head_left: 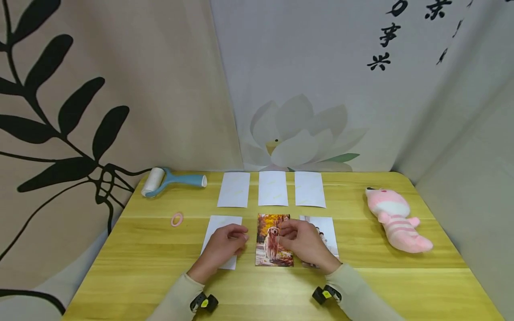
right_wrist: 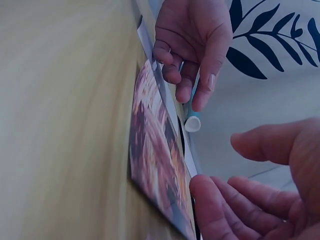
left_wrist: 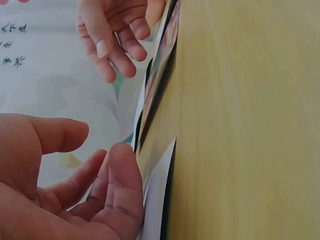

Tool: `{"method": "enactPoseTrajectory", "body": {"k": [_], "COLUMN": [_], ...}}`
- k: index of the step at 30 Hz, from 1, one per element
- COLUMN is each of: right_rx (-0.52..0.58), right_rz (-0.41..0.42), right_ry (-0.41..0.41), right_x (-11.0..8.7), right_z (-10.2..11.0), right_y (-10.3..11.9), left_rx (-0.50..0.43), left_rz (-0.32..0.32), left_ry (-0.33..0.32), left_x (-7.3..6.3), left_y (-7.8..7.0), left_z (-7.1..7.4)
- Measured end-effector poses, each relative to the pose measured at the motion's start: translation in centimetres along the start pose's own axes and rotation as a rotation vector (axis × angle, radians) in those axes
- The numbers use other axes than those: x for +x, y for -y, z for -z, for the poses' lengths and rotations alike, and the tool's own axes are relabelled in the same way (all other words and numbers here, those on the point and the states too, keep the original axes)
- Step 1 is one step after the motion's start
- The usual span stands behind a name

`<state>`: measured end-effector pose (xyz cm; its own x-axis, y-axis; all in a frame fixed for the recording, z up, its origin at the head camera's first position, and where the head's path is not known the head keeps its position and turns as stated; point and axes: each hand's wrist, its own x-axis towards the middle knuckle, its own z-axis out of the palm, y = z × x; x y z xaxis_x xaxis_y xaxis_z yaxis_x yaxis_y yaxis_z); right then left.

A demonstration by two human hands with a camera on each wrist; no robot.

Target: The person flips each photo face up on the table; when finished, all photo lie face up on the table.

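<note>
A photo card of a golden dog among autumn leaves (head_left: 271,256) lies face up on the wooden table between the two hands. My left hand (head_left: 224,245) hovers over a white-backed card (head_left: 220,220), its thumb and fingers apart with nothing between them. Over the right edge of the dog card, my right hand (head_left: 308,244) has loosely bent fingers; in the right wrist view its thumb stands clear of the fingers (right_wrist: 235,210). Partly hidden under that hand is another face-up photo card (head_left: 330,232), pale, with small figures on it.
Three white-backed cards, the left (head_left: 234,190), middle (head_left: 273,189) and right (head_left: 310,189), lie in a row at the table's back. Further left are a blue-handled lint roller (head_left: 176,179) and a pink ring (head_left: 176,219). A pink plush toy (head_left: 397,220) lies at right.
</note>
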<state>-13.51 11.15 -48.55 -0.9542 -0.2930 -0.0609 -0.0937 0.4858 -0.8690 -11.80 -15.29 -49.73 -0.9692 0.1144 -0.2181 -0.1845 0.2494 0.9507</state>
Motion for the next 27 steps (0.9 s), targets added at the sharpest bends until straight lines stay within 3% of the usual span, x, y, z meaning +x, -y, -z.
{"method": "enactPoseTrajectory", "body": {"k": [7,14,22,27], "right_rx": [0.017,0.037,0.029,0.053], "right_rz": [0.043,0.131,0.176,0.145], "right_ry": [0.026,0.067,0.105,0.123], "right_x": [0.6,1.4,1.9,2.2], "right_z": [-1.4,-3.1,-5.3,-6.8], "right_y": [1.2,1.9,3.3,3.9], "left_rx": [0.046,0.078,0.314,0.338], "left_rz": [0.031,0.040,-0.005,0.014], "left_ry": [-0.119,-0.175,-0.286,-0.287], "left_x": [-1.1,-1.9,-2.3,-2.6], "left_y": [-0.2,0.0,0.3,0.3], "left_z": [1.7,3.8,5.8,6.5]}}
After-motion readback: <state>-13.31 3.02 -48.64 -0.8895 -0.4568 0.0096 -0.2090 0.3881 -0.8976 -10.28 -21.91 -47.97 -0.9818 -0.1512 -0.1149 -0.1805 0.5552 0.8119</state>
